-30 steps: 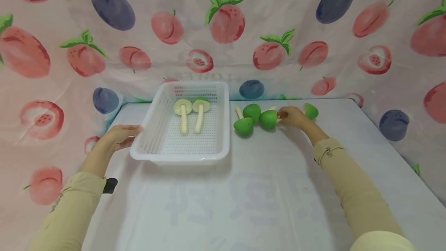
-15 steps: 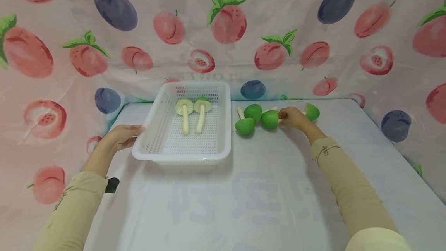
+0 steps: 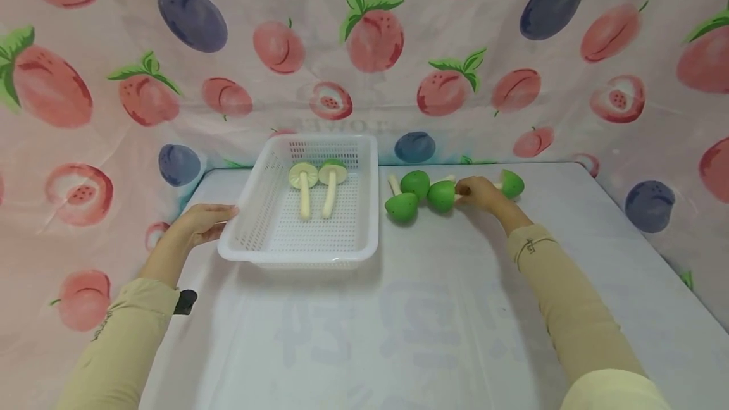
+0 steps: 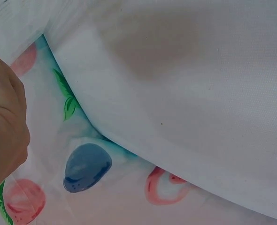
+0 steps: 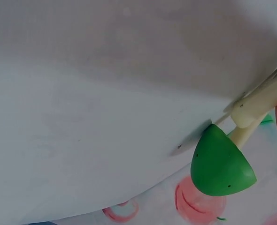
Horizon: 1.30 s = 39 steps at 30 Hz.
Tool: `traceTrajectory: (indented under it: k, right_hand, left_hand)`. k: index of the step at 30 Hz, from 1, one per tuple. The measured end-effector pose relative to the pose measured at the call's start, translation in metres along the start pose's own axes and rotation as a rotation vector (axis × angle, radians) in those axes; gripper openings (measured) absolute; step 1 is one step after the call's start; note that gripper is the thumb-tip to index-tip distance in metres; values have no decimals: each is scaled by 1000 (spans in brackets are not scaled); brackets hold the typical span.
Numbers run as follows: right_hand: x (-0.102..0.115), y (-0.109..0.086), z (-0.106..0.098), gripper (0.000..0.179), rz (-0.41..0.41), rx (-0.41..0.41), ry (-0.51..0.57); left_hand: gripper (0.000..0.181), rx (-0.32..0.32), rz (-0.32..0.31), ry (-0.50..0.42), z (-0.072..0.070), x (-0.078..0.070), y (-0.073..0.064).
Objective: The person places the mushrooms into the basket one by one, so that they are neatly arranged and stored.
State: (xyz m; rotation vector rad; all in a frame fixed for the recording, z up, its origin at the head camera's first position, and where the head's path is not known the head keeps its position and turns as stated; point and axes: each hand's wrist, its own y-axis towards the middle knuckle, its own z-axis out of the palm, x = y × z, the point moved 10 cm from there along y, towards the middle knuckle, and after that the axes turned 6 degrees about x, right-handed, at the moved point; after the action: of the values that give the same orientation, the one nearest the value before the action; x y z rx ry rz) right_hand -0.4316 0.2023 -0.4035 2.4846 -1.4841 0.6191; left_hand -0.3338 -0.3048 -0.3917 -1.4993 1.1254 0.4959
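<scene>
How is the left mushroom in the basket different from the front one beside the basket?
The basket mushroom shows its pale underside; the table mushroom shows its green cap. The basket mushroom's stem points toward us, while the table mushroom's points away. Both have pale stems.

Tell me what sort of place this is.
Probably a small staged indoor tabletop setup rather than a working kitchen: a fruit-print cloth surrounds the back and sides of a white table bearing a plastic basket and green-capped mushrooms that look like toys.

Both arms (image 3: 569, 302) stretch forward, left hand (image 3: 200, 223) turned inward, right hand (image 3: 479, 195) curled in a pinch.
</scene>
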Motion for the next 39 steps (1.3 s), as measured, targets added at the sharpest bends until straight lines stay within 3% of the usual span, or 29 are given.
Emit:
traceTrajectory:
  k: [19, 32, 39]
  right_hand:
    - [13, -11, -26, 13, -51, -102, -108]
    - [30, -14, -39, 27, 16, -118, -5]
    - [53, -12, -44, 26, -12, -157, 40]
  left_hand:
    - [70, -18, 13, -3, -1, -1, 1]
    - [70, -35, -5, 10, -1, 2, 2]
    - [72, -29, -20, -7, -2, 3, 0]
